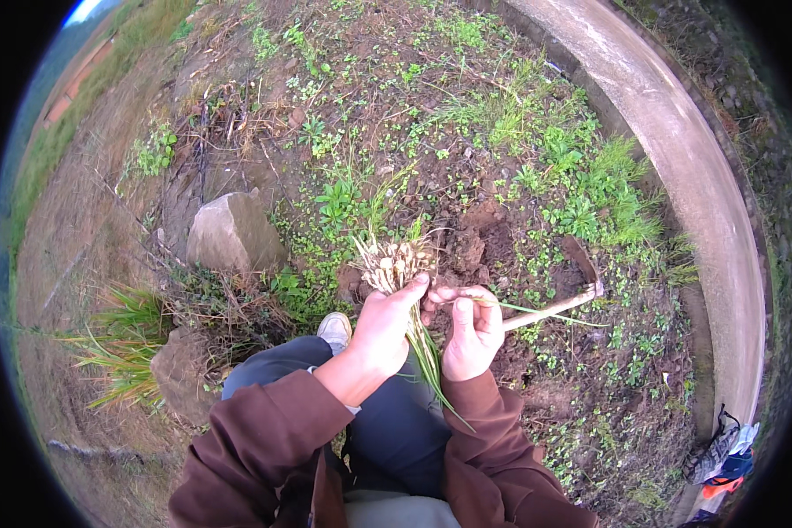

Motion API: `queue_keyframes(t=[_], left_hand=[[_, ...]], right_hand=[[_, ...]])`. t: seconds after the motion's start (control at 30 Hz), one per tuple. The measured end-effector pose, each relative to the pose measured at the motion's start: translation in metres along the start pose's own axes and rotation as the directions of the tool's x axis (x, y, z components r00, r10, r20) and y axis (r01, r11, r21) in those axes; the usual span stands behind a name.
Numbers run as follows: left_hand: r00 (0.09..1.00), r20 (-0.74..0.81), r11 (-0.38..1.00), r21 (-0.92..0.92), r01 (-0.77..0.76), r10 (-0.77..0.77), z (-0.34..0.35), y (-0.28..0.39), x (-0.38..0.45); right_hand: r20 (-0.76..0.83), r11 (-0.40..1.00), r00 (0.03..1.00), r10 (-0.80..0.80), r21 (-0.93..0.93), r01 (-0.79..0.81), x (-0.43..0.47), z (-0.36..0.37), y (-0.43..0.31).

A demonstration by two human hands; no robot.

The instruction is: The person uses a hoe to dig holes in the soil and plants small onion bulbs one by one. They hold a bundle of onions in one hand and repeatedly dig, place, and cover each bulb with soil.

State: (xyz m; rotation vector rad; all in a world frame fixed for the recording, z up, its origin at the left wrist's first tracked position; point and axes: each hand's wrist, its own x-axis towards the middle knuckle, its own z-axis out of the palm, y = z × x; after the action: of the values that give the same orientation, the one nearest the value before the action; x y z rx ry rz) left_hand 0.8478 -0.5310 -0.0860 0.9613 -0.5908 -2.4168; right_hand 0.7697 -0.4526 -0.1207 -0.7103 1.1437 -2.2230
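Observation:
My left hand point(384, 330) grips a bunch of bulbed green stalks point(396, 263), like small wild onions. Its pale bulbs and roots point away from me, and the thin green leaves point(429, 366) trail down over my lap. Just right of the bunch, my right hand point(472, 333) pinches a single green stalk point(534, 309) that sticks out to the right. Beyond my right hand, a hoe or sickle-like tool with a wooden handle point(554, 310) and a rusty metal blade point(579, 257) lies on the ground. Part of its handle is hidden behind my right hand.
Loose dug soil point(482, 241) lies just past my hands, with low weeds around it. A large stone point(234, 231) and a second stone point(181, 369) are at the left. A concrete channel or path edge point(693, 152) curves along the right, with a bag point(716, 455) near its lower end.

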Motion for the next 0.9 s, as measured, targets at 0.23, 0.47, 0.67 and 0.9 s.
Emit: queue_keyframes(t=[0.23,0.47,0.67,0.9], left_hand=[[0.845,-0.208,0.869,0.070,-0.490,0.493,-0.018,0.070,0.001],[0.681,-0.279,0.733,0.173,-0.658,0.677,-0.054,0.106,0.000],[0.639,-0.362,0.734,0.291,-0.614,0.678,-0.069,0.122,-0.022],[0.678,-0.261,0.723,0.152,-0.674,0.687,-0.067,0.128,-0.016]], right_hand=[[-0.490,0.138,0.872,0.022,-0.862,-0.488,0.014,-0.163,0.029],[-0.837,-0.019,0.391,0.384,-0.430,-0.903,0.015,-0.332,0.085],[-0.834,0.383,0.221,0.506,-0.012,-0.924,0.019,-0.269,0.114],[-0.852,0.743,0.249,0.461,0.217,-0.633,0.045,-0.298,0.102]])
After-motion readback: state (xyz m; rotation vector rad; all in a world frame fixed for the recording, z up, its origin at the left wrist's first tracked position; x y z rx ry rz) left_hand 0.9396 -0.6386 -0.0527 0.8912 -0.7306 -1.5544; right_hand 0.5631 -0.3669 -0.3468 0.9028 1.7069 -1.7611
